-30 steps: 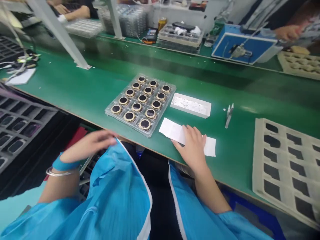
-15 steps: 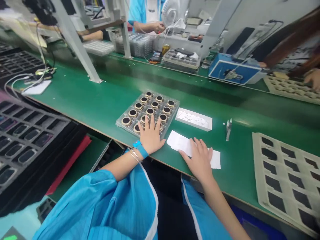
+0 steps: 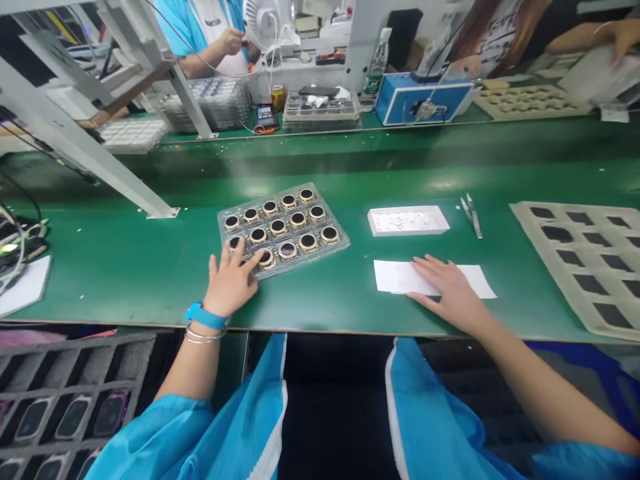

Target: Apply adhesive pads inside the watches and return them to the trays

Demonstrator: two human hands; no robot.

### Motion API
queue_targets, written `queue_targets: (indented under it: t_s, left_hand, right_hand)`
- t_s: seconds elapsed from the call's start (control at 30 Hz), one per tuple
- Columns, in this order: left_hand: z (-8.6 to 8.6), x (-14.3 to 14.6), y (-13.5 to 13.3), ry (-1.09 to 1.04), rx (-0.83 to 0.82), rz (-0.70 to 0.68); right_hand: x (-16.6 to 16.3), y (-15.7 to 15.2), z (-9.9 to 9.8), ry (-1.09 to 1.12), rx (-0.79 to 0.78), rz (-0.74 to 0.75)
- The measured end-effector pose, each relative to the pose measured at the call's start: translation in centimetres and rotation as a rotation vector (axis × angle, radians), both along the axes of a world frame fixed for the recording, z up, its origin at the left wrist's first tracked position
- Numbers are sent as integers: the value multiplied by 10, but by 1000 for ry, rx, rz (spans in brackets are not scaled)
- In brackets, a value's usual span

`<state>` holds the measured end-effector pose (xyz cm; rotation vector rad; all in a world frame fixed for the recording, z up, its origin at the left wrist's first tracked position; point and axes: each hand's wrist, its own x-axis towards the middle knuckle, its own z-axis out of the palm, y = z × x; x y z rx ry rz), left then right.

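Note:
A clear plastic tray (image 3: pixel 327 220) holds rows of round, gold-rimmed watch cases (image 3: pixel 277 227) with black faces. My left hand (image 3: pixel 230 283) lies over its near left corner, fingers spread and touching the cases there. To the right, my right hand (image 3: pixel 453 293) rests flat on a stack of white paper strips (image 3: pixel 393 275), its fingers stretched out and covering the middle of the paper. Behind the paper sits a shallow white box (image 3: pixel 409 221) with small bits in it. A pair of tweezers (image 3: pixel 471 217) lies to the right of that box.
At the right lies a beige tray (image 3: pixel 590 267) with dark pockets. Dark foam trays (image 3: pixel 75 400) with watch-like pieces stand below the bench edge at left. A metal post (image 3: pixel 100 127) is fixed to the bench. Across it are a blue box (image 3: pixel 423 100) and two co-workers.
The view has turned. The tray of cases has been rotated and shifted left, with my left hand now at its near left corner. The paper strips lie straighter under my right hand.

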<state>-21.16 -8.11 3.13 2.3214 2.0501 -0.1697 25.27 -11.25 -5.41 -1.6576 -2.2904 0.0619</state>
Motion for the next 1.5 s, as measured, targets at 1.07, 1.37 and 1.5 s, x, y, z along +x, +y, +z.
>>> queue_targets:
  t_s: [1.07, 1.37, 1.5]
  left_hand:
    - [5, 195, 34, -366, 142, -425]
    - [-47, 239, 18, -200, -29, -560]
    - [-47, 236, 14, -218, -12, -584]
  right_hand:
    - [65, 22, 64, 171, -325, -423]
    - [14, 11, 48, 957, -500, -509]
    - [-30, 24, 48, 1309, -548, -437]
